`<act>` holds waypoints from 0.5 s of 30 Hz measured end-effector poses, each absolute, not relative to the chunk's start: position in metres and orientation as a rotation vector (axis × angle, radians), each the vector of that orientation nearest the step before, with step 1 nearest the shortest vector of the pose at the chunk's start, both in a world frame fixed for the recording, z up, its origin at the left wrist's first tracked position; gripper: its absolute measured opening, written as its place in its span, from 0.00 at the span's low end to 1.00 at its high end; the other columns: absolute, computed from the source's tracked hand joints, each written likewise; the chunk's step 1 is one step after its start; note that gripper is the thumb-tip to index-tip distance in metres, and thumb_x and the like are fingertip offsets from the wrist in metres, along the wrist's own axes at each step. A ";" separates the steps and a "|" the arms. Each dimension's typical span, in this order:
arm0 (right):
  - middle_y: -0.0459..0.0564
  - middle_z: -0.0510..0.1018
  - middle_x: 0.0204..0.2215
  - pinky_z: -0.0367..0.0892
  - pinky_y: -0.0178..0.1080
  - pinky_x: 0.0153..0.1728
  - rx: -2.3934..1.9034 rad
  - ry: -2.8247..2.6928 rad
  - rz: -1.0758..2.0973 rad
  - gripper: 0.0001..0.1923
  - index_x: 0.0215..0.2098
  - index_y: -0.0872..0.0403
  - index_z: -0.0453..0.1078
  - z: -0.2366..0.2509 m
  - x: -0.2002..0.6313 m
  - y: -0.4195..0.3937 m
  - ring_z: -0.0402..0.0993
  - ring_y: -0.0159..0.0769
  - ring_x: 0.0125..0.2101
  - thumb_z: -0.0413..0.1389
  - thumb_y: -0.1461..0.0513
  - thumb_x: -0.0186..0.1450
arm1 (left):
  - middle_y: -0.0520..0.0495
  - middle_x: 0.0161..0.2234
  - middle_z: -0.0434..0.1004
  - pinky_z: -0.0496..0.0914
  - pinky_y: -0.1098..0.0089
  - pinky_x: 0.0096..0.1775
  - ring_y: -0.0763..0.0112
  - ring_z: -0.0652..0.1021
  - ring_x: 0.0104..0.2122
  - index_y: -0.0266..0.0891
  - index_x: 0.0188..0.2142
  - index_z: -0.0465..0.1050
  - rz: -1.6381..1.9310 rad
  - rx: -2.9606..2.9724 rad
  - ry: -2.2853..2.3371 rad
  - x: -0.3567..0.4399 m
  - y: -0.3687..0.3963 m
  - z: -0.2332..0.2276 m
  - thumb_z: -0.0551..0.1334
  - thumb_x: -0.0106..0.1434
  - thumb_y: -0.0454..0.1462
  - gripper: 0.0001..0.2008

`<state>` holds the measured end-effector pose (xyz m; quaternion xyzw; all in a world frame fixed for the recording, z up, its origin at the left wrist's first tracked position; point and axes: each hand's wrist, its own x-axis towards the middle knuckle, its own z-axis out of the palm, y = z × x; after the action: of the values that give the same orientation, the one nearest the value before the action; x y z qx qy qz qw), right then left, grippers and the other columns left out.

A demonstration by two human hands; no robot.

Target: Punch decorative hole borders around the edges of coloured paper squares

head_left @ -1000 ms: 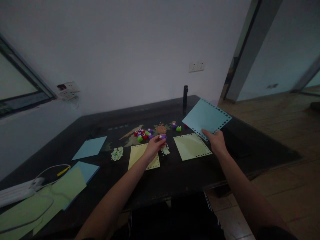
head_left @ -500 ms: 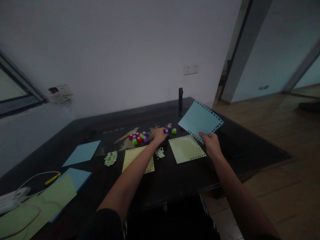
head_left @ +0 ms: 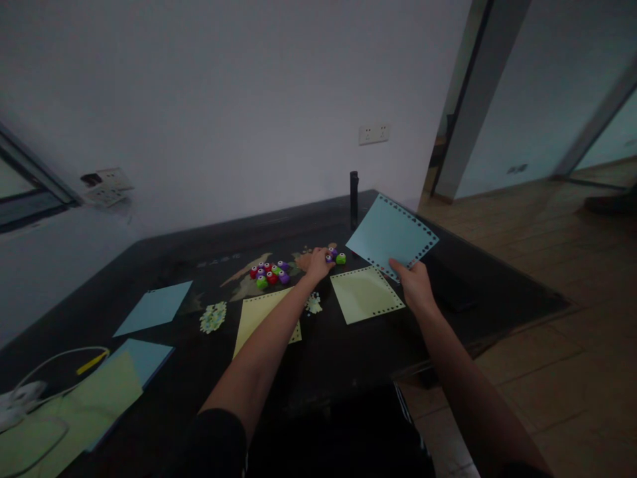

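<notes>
Near frame centre the left hand (head_left: pixel 317 264) reaches two small punches (head_left: pixel 335 255), fingers curled; whether they grip one I cannot tell. Right hand (head_left: pixel 412 284) pinches the blue sheet (head_left: pixel 391 234); next, lift a punch cleanly.

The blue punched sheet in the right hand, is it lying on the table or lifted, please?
Lifted: the right hand pinches the blue sheet's near corner, tilted above the table.

Both my arms reach forward, bare from the elbow down. My left hand (head_left: pixel 317 264) stretches farthest, palm down, fingers curled loosely at the tips. My right hand (head_left: pixel 415 287) is raised, thumb and fingers pinched together, wrist slightly bent.
</notes>
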<state>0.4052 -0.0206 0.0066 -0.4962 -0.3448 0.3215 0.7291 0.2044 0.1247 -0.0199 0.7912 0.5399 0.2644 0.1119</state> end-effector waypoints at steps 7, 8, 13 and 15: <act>0.53 0.80 0.35 0.72 0.43 0.36 -1.104 -0.758 0.713 0.17 0.35 0.58 0.72 0.007 0.406 -0.021 0.77 0.41 0.34 0.62 0.58 0.49 | 0.46 0.42 0.69 0.64 0.69 0.46 0.69 0.71 0.41 0.36 0.35 0.73 0.806 2.325 1.430 0.216 0.136 -0.031 0.65 0.53 0.32 0.09; 0.52 0.80 0.35 0.72 0.43 0.36 -1.099 -0.759 0.718 0.17 0.35 0.58 0.72 0.008 0.405 -0.021 0.77 0.41 0.34 0.62 0.58 0.48 | 0.46 0.42 0.69 0.65 0.69 0.46 0.69 0.71 0.41 0.36 0.35 0.73 0.809 2.324 1.422 0.217 0.137 -0.031 0.65 0.52 0.32 0.09; 0.52 0.80 0.32 0.72 0.45 0.36 -1.087 -0.741 0.732 0.16 0.32 0.57 0.72 0.010 0.404 -0.023 0.77 0.42 0.33 0.63 0.58 0.47 | 0.45 0.42 0.68 0.65 0.69 0.46 0.68 0.71 0.41 0.36 0.36 0.74 0.818 2.330 1.398 0.219 0.138 -0.030 0.65 0.53 0.33 0.09; 0.52 0.80 0.32 0.71 0.46 0.36 -1.100 -0.737 0.734 0.16 0.32 0.57 0.72 0.010 0.403 -0.023 0.77 0.43 0.32 0.63 0.58 0.46 | 0.45 0.42 0.68 0.65 0.69 0.47 0.68 0.71 0.42 0.36 0.36 0.74 0.807 2.338 1.394 0.216 0.136 -0.028 0.66 0.52 0.32 0.09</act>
<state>0.4032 -0.0230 0.0104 -0.4991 -0.3344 0.3328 0.7268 0.2155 0.1361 -0.0277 0.8140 0.4855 0.2809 0.1507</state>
